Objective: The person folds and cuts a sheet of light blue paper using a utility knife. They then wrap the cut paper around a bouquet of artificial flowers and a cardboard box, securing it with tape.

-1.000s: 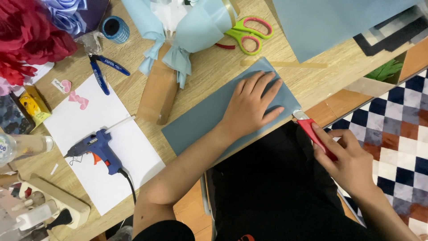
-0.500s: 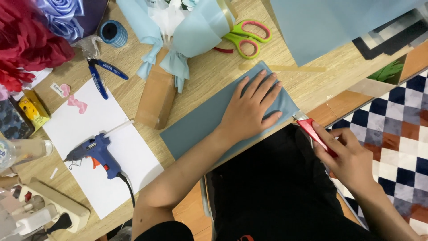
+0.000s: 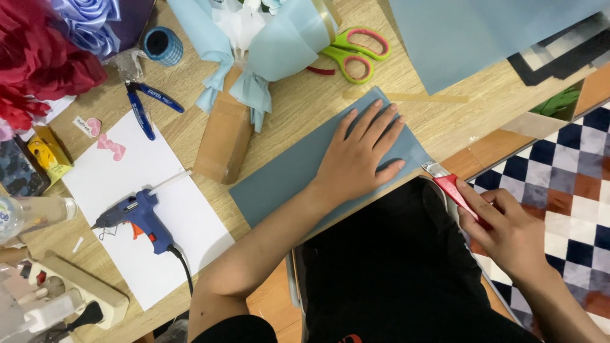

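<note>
My left hand (image 3: pixel 359 157) lies flat, fingers spread, on a folded grey-blue paper sheet (image 3: pixel 286 178) at the wooden table's near edge. My right hand (image 3: pixel 502 227) grips a red utility knife (image 3: pixel 452 188); its blade tip touches the sheet's right corner at the table edge. The sheet's fold runs along that edge, above my dark lap.
A blue glue gun (image 3: pixel 136 219) rests on white paper (image 3: pixel 121 184). Blue pliers (image 3: pixel 147 108), green-pink scissors (image 3: pixel 351 54), a brown cardboard piece (image 3: pixel 222 143), a light-blue wrapped bouquet (image 3: pixel 273 44), a ribbon spool (image 3: pixel 162 46) and red flowers (image 3: pixel 38 63) lie beyond. Checkered floor (image 3: pixel 559 184) shows at right.
My right hand has brought the knife slightly up and left, so its tip now meets the sheet's corner. My left hand stays pressed on the sheet.
</note>
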